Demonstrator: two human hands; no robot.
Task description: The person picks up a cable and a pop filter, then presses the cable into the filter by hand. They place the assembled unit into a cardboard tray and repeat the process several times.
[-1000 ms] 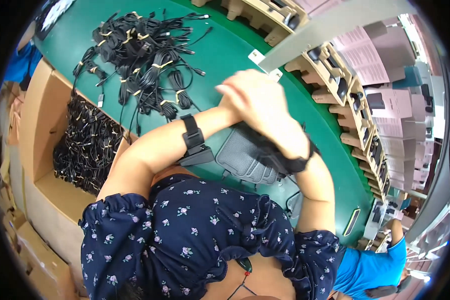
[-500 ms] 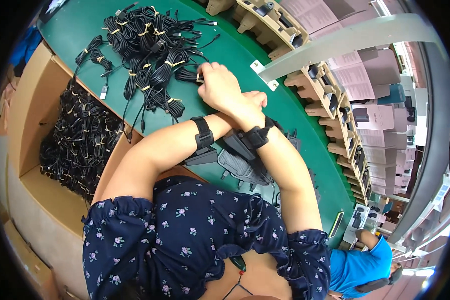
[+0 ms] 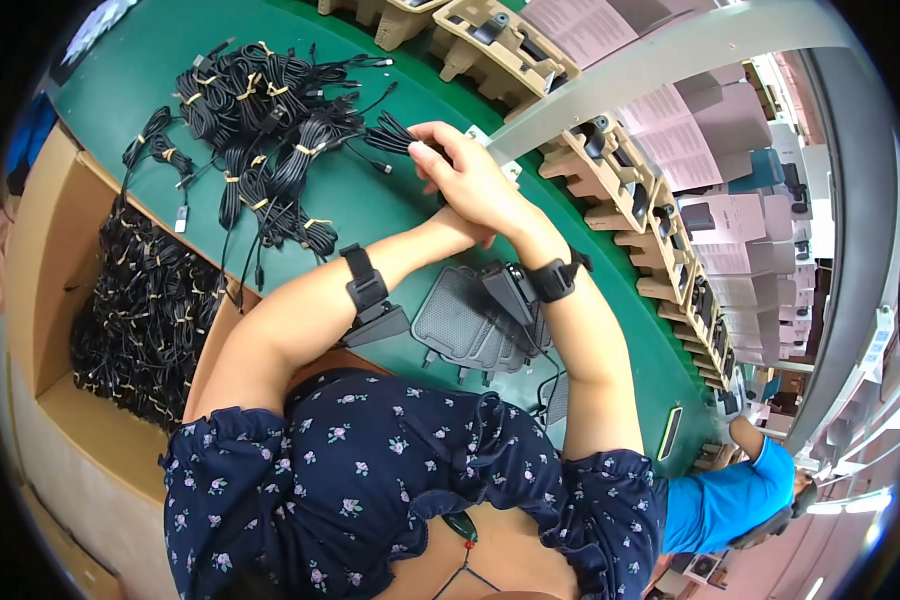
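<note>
My right hand (image 3: 468, 178) is closed on a coiled black cable (image 3: 388, 134), which it holds beside the right edge of a cable pile. My left hand (image 3: 460, 228) lies under my right wrist. Its fingers are mostly hidden there, so whether they grip anything does not show. The pile of black cables (image 3: 260, 95), bundled with pale ties, spreads over the green table (image 3: 150, 70). Between my forearms lie dark grey flat devices (image 3: 465, 320) with a meshed surface and small feet. Each forearm wears a black strap with a dark box on it.
To the left stands an open cardboard box (image 3: 42, 260) full of bundled black cables (image 3: 150, 310). Tan moulded trays (image 3: 625, 175) holding dark parts line the far edge, with printed sheets behind. A grey metal frame (image 3: 610, 75) crosses above them. A person in blue (image 3: 730, 500) is at lower right.
My right hand has drawn the coiled cable rightward, away from the pile. My left hand has slipped further under my right wrist. The whole view has shifted a little, and more of the grey devices shows.
</note>
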